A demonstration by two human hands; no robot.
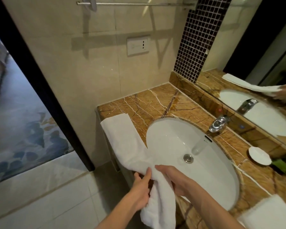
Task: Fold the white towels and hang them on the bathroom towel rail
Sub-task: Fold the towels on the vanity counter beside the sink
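Note:
A long white towel [122,139], folded into a narrow strip, lies across the left end of the marble counter [155,101] and droops over the counter's front edge. My left hand [141,187] grips it from the left, thumb on top. My right hand [173,179] holds it from the right, fingers under the fold. The lower end hangs down between my forearms. The chrome towel rail [135,4] runs along the wall at the top of the view, bare. A second folded white towel [267,214] rests on the counter at the bottom right.
A white oval basin [196,154] fills the counter's middle, with a chrome tap [219,123] behind it. A white soap dish [259,155] and a green bottle [281,164] sit to the right. A mirror [254,63] covers the right wall; a socket plate [137,45] hangs below the rail.

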